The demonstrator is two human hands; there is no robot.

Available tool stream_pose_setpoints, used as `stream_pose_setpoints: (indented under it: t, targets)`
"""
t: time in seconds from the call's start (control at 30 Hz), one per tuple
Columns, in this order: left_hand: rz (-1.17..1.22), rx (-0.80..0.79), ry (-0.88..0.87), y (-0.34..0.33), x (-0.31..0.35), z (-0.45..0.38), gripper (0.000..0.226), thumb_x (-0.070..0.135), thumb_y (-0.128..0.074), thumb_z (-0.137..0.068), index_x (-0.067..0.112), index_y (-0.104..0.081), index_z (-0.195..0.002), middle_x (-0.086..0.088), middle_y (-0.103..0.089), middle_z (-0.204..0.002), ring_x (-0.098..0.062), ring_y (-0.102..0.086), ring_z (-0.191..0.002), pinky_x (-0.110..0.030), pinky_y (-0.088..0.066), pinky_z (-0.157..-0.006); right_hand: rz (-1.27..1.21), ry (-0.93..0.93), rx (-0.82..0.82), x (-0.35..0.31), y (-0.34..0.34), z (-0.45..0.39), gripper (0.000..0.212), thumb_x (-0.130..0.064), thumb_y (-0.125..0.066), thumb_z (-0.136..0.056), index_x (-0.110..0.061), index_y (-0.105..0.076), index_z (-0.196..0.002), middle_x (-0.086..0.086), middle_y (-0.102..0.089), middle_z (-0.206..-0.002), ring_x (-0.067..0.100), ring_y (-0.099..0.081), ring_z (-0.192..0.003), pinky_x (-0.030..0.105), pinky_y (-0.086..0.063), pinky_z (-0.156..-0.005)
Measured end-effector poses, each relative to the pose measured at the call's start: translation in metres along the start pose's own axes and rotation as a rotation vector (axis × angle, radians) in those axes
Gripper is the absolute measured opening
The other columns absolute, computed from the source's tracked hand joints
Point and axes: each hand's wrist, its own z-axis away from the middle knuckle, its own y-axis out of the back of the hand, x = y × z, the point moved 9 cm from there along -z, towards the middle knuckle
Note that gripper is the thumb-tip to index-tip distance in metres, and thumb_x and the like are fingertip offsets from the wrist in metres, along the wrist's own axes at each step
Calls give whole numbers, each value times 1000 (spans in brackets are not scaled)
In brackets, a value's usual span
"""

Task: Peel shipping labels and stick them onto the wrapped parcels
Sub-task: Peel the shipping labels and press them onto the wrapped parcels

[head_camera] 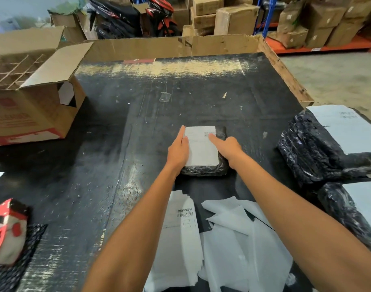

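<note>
Here, both hands flat – left hand (178, 147), right hand (226, 145) – on label (201, 148), parcel (203, 170), bare tabletop (138, 123) around.

Barcodes on label (201, 145) & sheets (180, 228); txt too blurred.

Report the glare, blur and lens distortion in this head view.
Head view: glare streaks the worn black tabletop; wide-angle bending curves the cardboard wall behind; the white label on the small black wrapped parcel is too soft to read; both forearms stretch near the frame edge.
</note>
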Motion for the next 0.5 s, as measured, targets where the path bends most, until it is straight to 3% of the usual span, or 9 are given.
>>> stream_pose_setpoints:
  t: [0.07, 0.1, 0.2, 0.27, 0.37, 0.4, 0.47, 0.5]
  targets:
    - [-6, 7, -9, -10, 4, 11, 50, 24, -25, -109, 31, -22, -159, 17, -38, -153, -9, -35, -139, -14, -17, -99, -95, 6, -1, 19, 7, -17, 110, -90, -73, -44, -15, -64, -124, 3, -70, -122, 29, -67, -113, 46, -56, -98]
    - [-3, 15, -19, -15, 4, 16, 51, 24, -24, -109, 30, -21, -159, 15, -37, -155, -11, -35, -140, -15, -18, -99, -120, 24, -7, 26, 10, -21, 110, -90, -73, -43, -18, -62, -126, 2, -70, -123, 29, -67, -113, 47, -56, -98]
    - [-4, 37, 5, -26, 2, 28, 51, 30, -24, -108, 37, -19, -158, 11, -35, -160, -20, -36, -144, -29, -25, -111, -111, 81, -7, 14, 25, 20, 88, -76, -65, -64, -18, -54, -130, 4, -66, -125, 27, -63, -115, 47, -53, -101]
    - [-52, -5, 23, -34, 3, 33, 52, 34, -20, -107, 41, -15, -158, 10, -39, -157, -25, -31, -148, -41, -15, -124, -57, 109, 19, 9, 38, 41, 72, -68, -61, -81, -15, -52, -129, 9, -63, -125, 29, -61, -112, 44, -51, -100]
    - [-130, -40, 28, -45, 6, 48, 52, 36, -13, -107, 41, -6, -159, 13, -54, -140, -30, -27, -149, -50, 7, -124, 43, 193, 105, -4, 60, 60, 62, -58, -55, -96, -8, -47, -133, 16, -61, -126, 33, -59, -110, 42, -51, -92]
    - [-142, -32, 49, -47, 7, 51, 53, 35, -11, -107, 38, -7, -159, 7, -51, -146, -31, -25, -150, -51, 8, -124, 87, 224, 132, -12, 66, 65, 64, -57, -53, -97, -8, -44, -138, 16, -60, -129, 35, -58, -113, 44, -50, -93]
    - [-178, -13, 114, -54, 12, 69, 52, 31, -10, -106, 24, -29, -154, -7, -39, -157, -34, -27, -148, -53, -4, -123, 143, 289, 195, -24, 94, 88, 73, -57, -50, -99, -9, -32, -151, 17, -58, -132, 39, -55, -123, 48, -48, -96]
    - [-232, -2, 149, -55, 11, 77, 49, 27, -10, -106, 15, -42, -143, -13, -42, -154, -35, -33, -143, -53, -14, -121, 137, 313, 224, -30, 107, 96, 77, -57, -49, -100, -9, -25, -155, 16, -57, -131, 40, -54, -126, 48, -47, -96]
